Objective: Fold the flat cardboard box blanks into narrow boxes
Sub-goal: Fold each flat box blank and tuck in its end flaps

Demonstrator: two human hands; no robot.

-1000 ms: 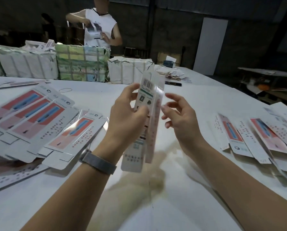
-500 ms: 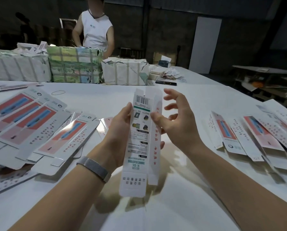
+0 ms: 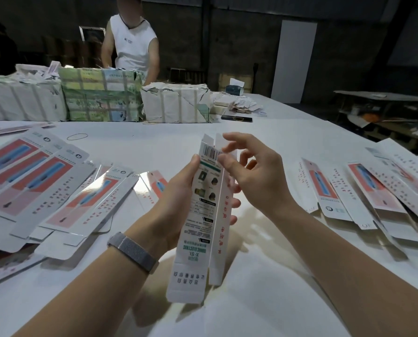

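A narrow white box (image 3: 200,222), opened into a tube, stands upright above the table with its barcode end up. My left hand (image 3: 178,198) grips its middle from the left and behind, fingertips showing past its right side. My right hand (image 3: 254,176) is at the top right of the box, thumb and forefinger at the upper flap by the barcode, the other fingers spread. Flat blanks (image 3: 45,186) with red and blue print lie fanned at the left. More flat blanks (image 3: 363,190) lie at the right.
Wrapped paper bundles (image 3: 101,98) line the far side of the white table (image 3: 251,300). A person in a white sleeveless top (image 3: 132,47) stands behind them. A dark phone (image 3: 237,118) and loose papers lie at the back right. A rubber band (image 3: 77,136) lies at the back left.
The box has swung from a tilt to upright and its printed face now faces me. My right hand has risen to the top flap. The person behind has lowered their arms.
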